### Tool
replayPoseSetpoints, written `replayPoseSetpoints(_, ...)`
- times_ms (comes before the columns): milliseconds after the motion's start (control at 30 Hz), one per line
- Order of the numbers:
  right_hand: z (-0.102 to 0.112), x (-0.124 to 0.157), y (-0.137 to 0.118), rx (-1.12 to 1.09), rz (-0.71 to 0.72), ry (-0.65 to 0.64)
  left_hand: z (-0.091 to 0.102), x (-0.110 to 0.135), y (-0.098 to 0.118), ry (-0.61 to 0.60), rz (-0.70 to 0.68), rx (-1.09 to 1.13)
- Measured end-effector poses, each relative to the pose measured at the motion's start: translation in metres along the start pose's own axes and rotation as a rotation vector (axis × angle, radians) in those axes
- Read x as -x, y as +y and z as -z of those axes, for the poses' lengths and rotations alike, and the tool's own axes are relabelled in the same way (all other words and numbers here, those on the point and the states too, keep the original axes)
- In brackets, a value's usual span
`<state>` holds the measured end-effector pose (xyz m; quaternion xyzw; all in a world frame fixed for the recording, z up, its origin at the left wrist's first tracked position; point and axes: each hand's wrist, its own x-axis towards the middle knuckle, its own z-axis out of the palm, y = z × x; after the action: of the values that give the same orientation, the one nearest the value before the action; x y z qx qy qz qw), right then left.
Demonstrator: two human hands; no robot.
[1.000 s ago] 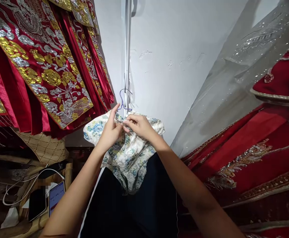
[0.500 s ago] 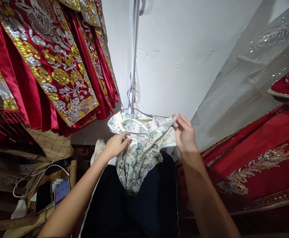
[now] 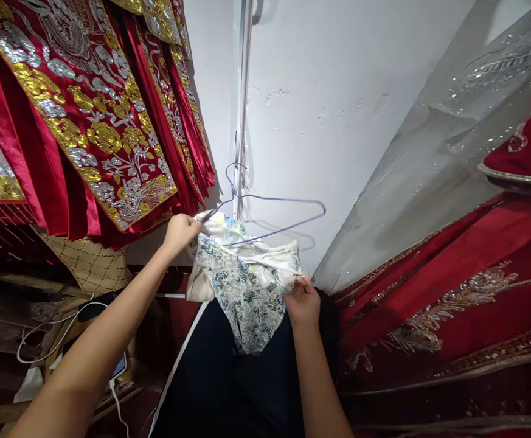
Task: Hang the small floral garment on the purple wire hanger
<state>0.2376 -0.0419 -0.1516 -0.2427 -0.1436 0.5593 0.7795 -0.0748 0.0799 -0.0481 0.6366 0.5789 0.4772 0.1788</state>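
A white garment (image 3: 251, 286) with a blue and green floral print hangs over my lap, its lower part bunched to a point. My left hand (image 3: 182, 234) is closed at its upper left corner, beside the left end of a purple wire hanger (image 3: 288, 199). That end of the hanger is inside the fabric, while its right end sticks out bare above the cloth. At the garment's right edge, my right hand (image 3: 302, 299) pinches the fabric. The hanger's hook is up against a thin upright pole (image 3: 242, 91).
Red robes with gold and silver embroidery (image 3: 105, 137) hang at the left. On the right are a sheer sparkling fabric (image 3: 397, 158) and a beaded red garment (image 3: 457, 292). A white cable (image 3: 23, 340) lies on wooden furniture at lower left, by a partly hidden phone (image 3: 120, 366).
The hanger's right end has come out of the garment. My left hand moved up and left to the garment's corner; my right hand moved down and left with its edge.
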Motion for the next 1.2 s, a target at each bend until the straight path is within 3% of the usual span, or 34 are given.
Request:
replayPoseSetpoints(100, 0.005, -0.001, 0.014, 0.056, -0.019, 0.060, 0.003, 0.018, -0.018, 0.070, 0.122, 0.177)
replayPoseSetpoints(200, 0.002, 0.005, 0.024, 0.173, -0.068, 0.070, -0.007, 0.056, -0.035, 0.192, 0.259, 0.383)
replayPoseSetpoints(267, -0.004, 0.012, 0.028, 0.414, 0.069, 0.141, -0.021, 0.091, -0.038, 0.294, 0.329, 0.499)
replayPoseSetpoints(333, -0.012, 0.020, 0.031, 0.721, 0.317, 0.201, -0.037, 0.128, -0.030, 0.398, 0.367, 0.577)
replayPoseSetpoints(367, -0.017, 0.024, 0.032, 0.845, 0.374, 0.166, -0.045, 0.146, -0.022, 0.437, 0.376, 0.601)
replayPoseSetpoints(400, -0.023, 0.029, 0.033, 0.938, 0.332, 0.076, -0.052, 0.162, -0.011, 0.454, 0.378, 0.620)
replayPoseSetpoints(433, -0.030, 0.033, 0.034, 0.987, 0.197, -0.056, -0.058, 0.176, 0.002, 0.441, 0.369, 0.649)
replayPoseSetpoints(533, -0.051, 0.047, 0.036, 0.887, -0.327, -0.402, -0.062, 0.205, 0.046, 0.174, 0.239, 0.705)
replayPoseSetpoints(633, -0.064, 0.057, 0.032, 0.705, -0.475, -0.420, -0.052, 0.222, 0.081, -0.154, 0.062, 0.547)
replayPoseSetpoints(733, -0.063, 0.058, 0.021, 0.619, -0.593, -0.366, -0.039, 0.236, 0.096, -0.388, -0.071, 0.394)
replayPoseSetpoints(800, -0.060, 0.057, 0.014, 0.607, -0.687, -0.369, -0.031, 0.241, 0.096, -0.517, -0.152, 0.338)
replayPoseSetpoints(867, -0.062, 0.057, 0.011, 0.598, -0.688, -0.404, -0.023, 0.239, 0.092, -0.568, -0.223, 0.296)
replayPoseSetpoints(967, -0.077, 0.058, 0.011, 0.550, -0.583, -0.506, -0.008, 0.216, 0.085, -0.372, -0.236, 0.304)
replayPoseSetpoints(1033, -0.093, 0.058, 0.008, 0.576, -0.602, -0.618, -0.001, 0.193, 0.080, -0.184, -0.232, 0.316)
replayPoseSetpoints(1067, -0.102, 0.058, 0.005, 0.635, -0.639, -0.693, 0.001, 0.181, 0.076, -0.153, -0.246, 0.321)
replayPoseSetpoints(1133, -0.119, 0.057, -0.007, 0.849, -0.688, -0.885, 0.000, 0.162, 0.066, -0.269, -0.301, 0.336)
replayPoseSetpoints(1200, -0.134, 0.053, -0.023, 1.091, -0.623, -1.045, -0.006, 0.151, 0.051, -0.507, -0.344, 0.336)
